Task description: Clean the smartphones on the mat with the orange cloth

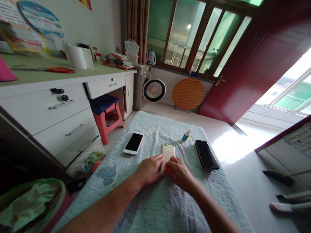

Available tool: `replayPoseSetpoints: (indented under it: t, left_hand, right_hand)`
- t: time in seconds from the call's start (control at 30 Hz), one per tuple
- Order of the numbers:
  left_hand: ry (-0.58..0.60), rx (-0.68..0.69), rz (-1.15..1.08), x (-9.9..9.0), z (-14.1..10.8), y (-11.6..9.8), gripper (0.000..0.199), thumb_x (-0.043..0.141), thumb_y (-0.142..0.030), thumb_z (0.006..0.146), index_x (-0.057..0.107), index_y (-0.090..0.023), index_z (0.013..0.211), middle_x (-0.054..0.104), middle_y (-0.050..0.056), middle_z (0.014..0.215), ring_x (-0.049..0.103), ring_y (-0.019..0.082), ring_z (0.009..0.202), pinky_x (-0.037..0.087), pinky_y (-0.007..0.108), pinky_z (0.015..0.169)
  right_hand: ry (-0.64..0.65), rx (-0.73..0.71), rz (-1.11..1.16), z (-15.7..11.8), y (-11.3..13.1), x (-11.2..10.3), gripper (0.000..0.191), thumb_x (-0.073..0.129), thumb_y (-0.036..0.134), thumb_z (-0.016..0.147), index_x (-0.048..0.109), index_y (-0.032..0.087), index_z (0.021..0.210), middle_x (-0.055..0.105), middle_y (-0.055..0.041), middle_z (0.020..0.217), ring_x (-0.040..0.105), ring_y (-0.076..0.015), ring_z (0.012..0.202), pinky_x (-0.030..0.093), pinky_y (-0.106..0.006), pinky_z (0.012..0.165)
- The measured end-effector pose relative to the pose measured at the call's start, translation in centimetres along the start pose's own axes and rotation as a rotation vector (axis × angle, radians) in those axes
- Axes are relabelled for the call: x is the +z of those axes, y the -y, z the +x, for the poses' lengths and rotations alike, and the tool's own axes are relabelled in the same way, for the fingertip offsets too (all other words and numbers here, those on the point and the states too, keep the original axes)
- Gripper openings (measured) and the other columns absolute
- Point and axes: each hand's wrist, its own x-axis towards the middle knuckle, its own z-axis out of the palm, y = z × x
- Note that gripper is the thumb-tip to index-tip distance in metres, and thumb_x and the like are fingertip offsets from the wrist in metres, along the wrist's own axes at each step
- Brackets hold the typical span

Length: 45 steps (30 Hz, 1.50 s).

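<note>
A gold smartphone [168, 151] lies face down on a cloth-covered table [155, 126]. My left hand [150, 169] grips its left edge, holding it against the cover. In my right hand [179, 171] an orange wiping cloth [167, 168] is bunched up and pressed on the lower part of the phone's back. To the left lies a white smartphone [133, 143], dark screen up. A small spray bottle [186, 136] lies tilted beyond my right hand. Further right, a black smartphone [206, 154] rests screen up, apparently on top of another device.
On the left stands a white desk [107, 77] with drawers, a red stool [107, 116] and a waste bin [60, 197]. Past the table are a washing machine [141, 84] with its door ajar and a round wooden board [188, 94]. A red door [233, 64] stands at the right.
</note>
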Motion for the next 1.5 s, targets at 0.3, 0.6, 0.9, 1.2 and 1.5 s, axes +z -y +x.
replayPoseSetpoints:
  t: [0.3, 0.6, 0.9, 1.2, 1.5]
  left_hand:
    - [0.011, 0.016, -0.005, -0.5, -0.1, -0.3, 0.057, 0.062, -0.046, 0.081, 0.05, -0.023, 0.131, 0.053, 0.01, 0.139, 0.052, 0.03, 0.124, 0.043, 0.038, 0.103]
    - [0.018, -0.005, -0.007, -0.5, 0.0, -0.5, 0.051, 0.063, -0.038, 0.079, 0.052, -0.024, 0.127, 0.058, 0.009, 0.131, 0.056, 0.03, 0.118, 0.044, 0.038, 0.099]
    - [0.02, -0.004, 0.022, -0.2, 0.0, 0.0, 0.058, 0.063, -0.04, 0.079, 0.051, -0.018, 0.13, 0.046, 0.014, 0.145, 0.048, 0.03, 0.13, 0.04, 0.04, 0.107]
    - [0.009, -0.028, 0.021, -0.2, 0.0, -0.2, 0.056, 0.065, -0.039, 0.077, 0.054, -0.019, 0.128, 0.047, 0.013, 0.145, 0.049, 0.029, 0.129, 0.041, 0.039, 0.105]
    - [-0.001, -0.041, 0.002, -0.3, 0.3, -0.4, 0.041, 0.043, -0.034, 0.093, 0.058, -0.016, 0.126, 0.051, 0.011, 0.142, 0.05, 0.023, 0.129, 0.041, 0.034, 0.107]
  right_hand:
    - [-0.153, 0.099, -0.008, 3.9, -3.2, -0.3, 0.012, 0.058, 0.018, 0.087, 0.068, 0.017, 0.08, 0.058, -0.0038, 0.088, 0.052, -0.0157, 0.087, 0.038, -0.026, 0.082]
    - [-0.302, 0.278, -0.034, 7.2, -7.1, -0.4, 0.018, 0.055, 0.028, 0.088, 0.068, 0.015, 0.083, 0.063, -0.0053, 0.085, 0.056, -0.0162, 0.084, 0.039, -0.025, 0.079]
    - [-0.159, 0.216, 0.01, 1.7, -4.5, -0.9, 0.015, 0.056, 0.026, 0.087, 0.063, 0.017, 0.078, 0.06, -0.0016, 0.078, 0.054, -0.0137, 0.073, 0.036, -0.023, 0.068]
    - [0.004, 0.146, 0.141, -2.2, -1.7, -1.5, 0.01, 0.058, 0.021, 0.086, 0.063, 0.018, 0.078, 0.06, -0.0012, 0.081, 0.055, -0.0126, 0.074, 0.038, -0.021, 0.066]
    - [0.055, 0.109, -0.119, -1.9, 0.5, -0.8, 0.009, 0.054, 0.016, 0.086, 0.059, 0.018, 0.079, 0.059, -0.0027, 0.085, 0.053, -0.0135, 0.077, 0.035, -0.022, 0.067]
